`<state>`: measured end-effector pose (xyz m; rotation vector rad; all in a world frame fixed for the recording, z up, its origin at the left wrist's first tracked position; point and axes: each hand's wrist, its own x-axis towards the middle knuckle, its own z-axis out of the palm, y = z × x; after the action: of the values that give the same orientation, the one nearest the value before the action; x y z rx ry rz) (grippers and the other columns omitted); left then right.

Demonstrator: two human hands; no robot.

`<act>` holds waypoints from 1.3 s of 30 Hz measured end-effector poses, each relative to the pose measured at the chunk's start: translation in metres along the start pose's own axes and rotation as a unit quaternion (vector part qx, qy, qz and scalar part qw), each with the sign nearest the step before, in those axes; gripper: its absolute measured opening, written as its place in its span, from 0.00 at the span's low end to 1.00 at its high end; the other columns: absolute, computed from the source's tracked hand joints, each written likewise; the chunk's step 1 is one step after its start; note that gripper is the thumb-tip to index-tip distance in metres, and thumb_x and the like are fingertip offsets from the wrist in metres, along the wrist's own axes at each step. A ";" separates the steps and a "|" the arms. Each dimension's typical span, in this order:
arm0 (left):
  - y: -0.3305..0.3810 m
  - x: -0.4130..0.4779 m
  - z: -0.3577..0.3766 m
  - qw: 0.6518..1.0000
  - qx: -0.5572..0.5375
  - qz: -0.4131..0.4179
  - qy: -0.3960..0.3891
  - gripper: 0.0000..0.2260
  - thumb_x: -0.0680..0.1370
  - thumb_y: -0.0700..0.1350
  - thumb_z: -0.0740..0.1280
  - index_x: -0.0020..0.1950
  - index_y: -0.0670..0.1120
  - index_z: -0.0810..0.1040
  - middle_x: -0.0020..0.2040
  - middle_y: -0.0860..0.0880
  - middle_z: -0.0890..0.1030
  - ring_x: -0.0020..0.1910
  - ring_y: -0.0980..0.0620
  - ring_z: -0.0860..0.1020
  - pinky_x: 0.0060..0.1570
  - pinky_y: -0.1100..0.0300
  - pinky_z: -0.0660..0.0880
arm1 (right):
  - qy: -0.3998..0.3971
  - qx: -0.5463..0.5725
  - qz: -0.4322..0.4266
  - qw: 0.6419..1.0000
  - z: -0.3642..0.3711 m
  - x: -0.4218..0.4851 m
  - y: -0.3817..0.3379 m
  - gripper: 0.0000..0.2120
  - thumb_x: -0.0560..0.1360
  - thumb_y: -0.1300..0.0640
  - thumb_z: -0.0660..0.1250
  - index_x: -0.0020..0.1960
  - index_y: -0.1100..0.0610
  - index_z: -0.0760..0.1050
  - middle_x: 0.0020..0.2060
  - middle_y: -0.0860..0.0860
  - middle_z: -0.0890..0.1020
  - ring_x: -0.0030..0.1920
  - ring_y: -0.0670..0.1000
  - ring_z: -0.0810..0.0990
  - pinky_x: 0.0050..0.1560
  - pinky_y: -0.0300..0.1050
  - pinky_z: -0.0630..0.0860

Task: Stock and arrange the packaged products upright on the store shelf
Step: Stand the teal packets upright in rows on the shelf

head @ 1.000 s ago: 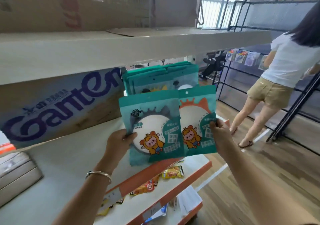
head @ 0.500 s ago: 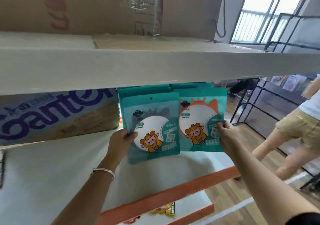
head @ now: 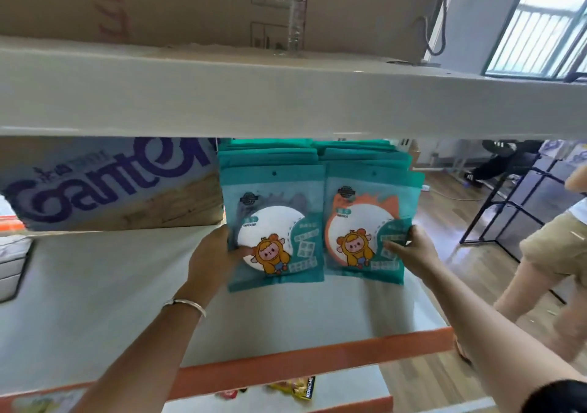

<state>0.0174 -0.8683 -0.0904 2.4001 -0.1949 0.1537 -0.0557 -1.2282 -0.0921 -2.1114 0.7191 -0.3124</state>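
Note:
Two teal mirror packets stand upright side by side on the white shelf (head: pixel 111 311). My left hand (head: pixel 211 258) grips the left packet (head: pixel 276 222), which has a grey-rimmed mirror, by its left edge. My right hand (head: pixel 413 254) pinches the right packet (head: pixel 365 222), with an orange-rimmed mirror, at its right edge. Both packets sit with their bottoms on the shelf, just in front of two rows of several matching teal packets (head: pixel 314 155) stacked behind them.
A blue and brown Ganten carton (head: pixel 104 187) fills the shelf to the left of the packets. An upper shelf board (head: pixel 286 98) hangs low overhead, with cardboard boxes on it. Snack bags (head: pixel 295 390) lie on the shelf below. Another person (head: pixel 552 260) stands at right near black wire racks (head: pixel 508 203).
Both hands have carried the two packets forward and down onto the shelf, up against the rows behind. My view has moved closer and lower.

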 end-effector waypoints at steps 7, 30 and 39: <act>0.010 0.001 0.008 0.999 -0.013 -0.020 0.045 0.16 0.71 0.51 0.72 0.54 0.45 0.75 0.50 0.47 0.80 0.50 0.46 0.78 0.46 0.51 0.77 | 0.040 -0.069 -0.038 0.996 0.004 0.013 -0.007 0.14 0.70 0.53 0.72 0.50 0.54 0.70 0.46 0.49 0.80 0.48 0.54 0.80 0.48 0.59 0.78; 0.017 -0.017 0.027 0.992 -0.097 -0.065 0.045 0.27 0.72 0.50 0.71 0.66 0.43 0.64 0.62 0.43 0.69 0.60 0.45 0.74 0.54 0.52 0.76 | 0.103 -0.183 -0.106 0.972 0.019 -0.019 -0.005 0.34 0.71 0.57 0.70 0.72 0.54 0.58 0.65 0.57 0.65 0.63 0.60 0.68 0.62 0.59 0.68; -0.003 -0.046 0.023 0.987 -0.143 -0.066 0.021 0.25 0.75 0.43 0.68 0.69 0.44 0.62 0.63 0.45 0.64 0.58 0.49 0.73 0.53 0.61 0.76 | 0.043 -0.196 -0.193 0.961 0.083 -0.068 -0.010 0.29 0.70 0.66 0.63 0.70 0.54 0.66 0.68 0.56 0.67 0.69 0.56 0.63 0.64 0.52 0.56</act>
<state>-0.0263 -0.8775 -0.1168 2.1142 -0.0350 0.1069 -0.0680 -1.1289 -0.1315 -2.6323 0.4355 -0.5092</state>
